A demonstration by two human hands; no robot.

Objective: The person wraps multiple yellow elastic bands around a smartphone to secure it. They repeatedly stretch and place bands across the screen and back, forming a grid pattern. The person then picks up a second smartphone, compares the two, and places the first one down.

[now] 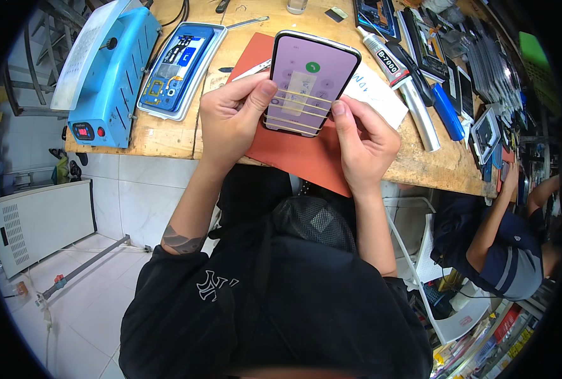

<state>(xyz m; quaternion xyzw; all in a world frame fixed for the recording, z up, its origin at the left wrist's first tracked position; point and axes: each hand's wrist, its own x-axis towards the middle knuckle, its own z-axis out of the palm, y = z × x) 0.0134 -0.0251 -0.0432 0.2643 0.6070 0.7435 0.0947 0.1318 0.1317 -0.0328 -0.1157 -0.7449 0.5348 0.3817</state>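
A smartphone [303,60] is held up in front of me above the bench, its lit screen showing a purple dial screen with a green call button. Several thin rubber bands [296,118] run across its lower half, over a pale strip on the screen. My left hand [236,115] is closed at the phone's left edge, thumb on the front. At the opposite edge my right hand [368,136] pinches the side near the ends of the bands. Below the phone lie a red-orange mat [279,150] and a white sheet with blue writing [385,101].
A blue machine [104,95] and an opened blue phone [167,82] in a white tray [216,39] are at left. On the right lie a glue tube [382,57], a silver cylinder [421,120], a blue tool [448,112] and piled phone parts [495,69]. A co-worker [508,252] sits beyond.
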